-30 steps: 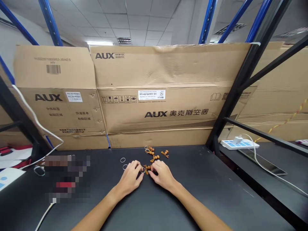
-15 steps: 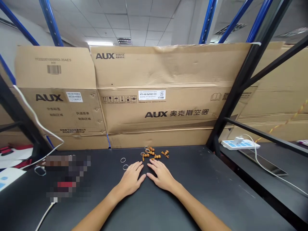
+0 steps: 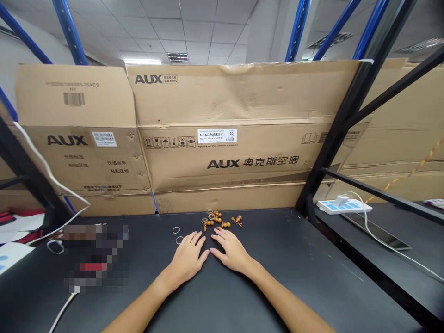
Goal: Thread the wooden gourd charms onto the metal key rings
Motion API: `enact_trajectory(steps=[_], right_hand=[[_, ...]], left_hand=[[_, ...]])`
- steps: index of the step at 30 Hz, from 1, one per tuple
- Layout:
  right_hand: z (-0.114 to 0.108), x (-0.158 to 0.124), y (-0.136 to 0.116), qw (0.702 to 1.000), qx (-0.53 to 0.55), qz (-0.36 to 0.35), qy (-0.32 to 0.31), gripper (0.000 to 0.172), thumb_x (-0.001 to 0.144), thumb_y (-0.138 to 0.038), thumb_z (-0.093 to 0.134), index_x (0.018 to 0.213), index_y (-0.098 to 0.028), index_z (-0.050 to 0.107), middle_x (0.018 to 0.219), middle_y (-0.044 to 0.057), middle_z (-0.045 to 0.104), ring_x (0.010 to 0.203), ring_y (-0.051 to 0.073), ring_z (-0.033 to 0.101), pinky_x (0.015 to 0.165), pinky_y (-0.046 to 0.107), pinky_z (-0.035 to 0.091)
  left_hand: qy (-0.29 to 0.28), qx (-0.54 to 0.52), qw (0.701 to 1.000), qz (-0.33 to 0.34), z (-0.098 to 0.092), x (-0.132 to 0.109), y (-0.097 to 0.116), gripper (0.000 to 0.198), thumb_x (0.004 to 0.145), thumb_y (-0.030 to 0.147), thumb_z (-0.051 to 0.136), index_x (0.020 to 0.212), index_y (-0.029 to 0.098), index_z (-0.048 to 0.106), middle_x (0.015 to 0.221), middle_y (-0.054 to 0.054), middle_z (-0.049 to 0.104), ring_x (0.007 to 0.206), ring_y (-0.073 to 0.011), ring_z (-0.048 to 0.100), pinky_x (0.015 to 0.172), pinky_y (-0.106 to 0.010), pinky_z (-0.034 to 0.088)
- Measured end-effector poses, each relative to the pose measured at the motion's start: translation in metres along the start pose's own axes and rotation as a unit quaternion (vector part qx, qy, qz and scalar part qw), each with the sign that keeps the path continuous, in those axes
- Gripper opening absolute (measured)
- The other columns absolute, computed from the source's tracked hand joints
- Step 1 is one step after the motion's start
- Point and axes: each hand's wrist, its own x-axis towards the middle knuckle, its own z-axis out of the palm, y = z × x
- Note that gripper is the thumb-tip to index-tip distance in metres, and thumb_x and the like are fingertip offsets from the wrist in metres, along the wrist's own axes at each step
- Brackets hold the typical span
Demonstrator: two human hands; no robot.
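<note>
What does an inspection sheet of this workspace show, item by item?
surface: black tabletop
job's things: wooden gourd beads and metal rings, loose
clutter: pixelated items left of the hands; papers
hands: left hand and right hand flat, palm down, empty, apart
cables: white cable from a power strip
surroundings: AUX cartons, blue racking

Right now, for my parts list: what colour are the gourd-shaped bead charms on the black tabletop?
The bead charms are orange-brown, best seen in the head view.
</note>
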Motion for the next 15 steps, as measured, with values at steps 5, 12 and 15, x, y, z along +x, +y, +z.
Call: enact_trajectory(steps=[5, 12, 15], right_hand=[[-0.004, 0.004, 0.0, 0.998, 0.01, 0.011, 0.056, 0.021, 0.089, -0.032, 0.054, 0.101, -0.019, 0.066, 0.108, 0.008, 0.067, 0.104, 0.022, 0.058, 0.09, 0.037, 0.044], [-0.006, 0.006, 0.015, 0.99, -0.073, 0.054, 0.109, 0.03, 0.088, -0.022, 0.051, 0.116, -0.019, 0.059, 0.124, 0.01, 0.059, 0.115, 0.026, 0.049, 0.095, 0.042, 0.04], [-0.003, 0.006, 0.019, 0.989, -0.087, 0.06, 0.099, 0.029, 0.087, -0.019, 0.05, 0.115, -0.018, 0.06, 0.125, 0.01, 0.057, 0.113, 0.027, 0.049, 0.091, 0.042, 0.042]], left_hand=[[0.031, 0.09, 0.992, -0.081, 0.004, -0.001, 0.01, 0.049, 0.088, 0.047, 0.048, 0.121, 0.012, 0.06, 0.131, -0.02, 0.054, 0.125, -0.0416, 0.043, 0.099, -0.056, 0.036], [0.005, 0.08, 0.992, -0.098, 0.008, -0.002, 0.006, 0.055, 0.09, 0.049, 0.042, 0.122, 0.007, 0.058, 0.131, -0.022, 0.054, 0.126, -0.0392, 0.043, 0.101, -0.052, 0.038], [0.0, 0.039, 0.999, -0.009, 0.003, -0.001, 0.004, 0.046, 0.094, 0.042, 0.039, 0.122, 0.011, 0.058, 0.132, -0.017, 0.055, 0.125, -0.031, 0.047, 0.104, -0.045, 0.039]])
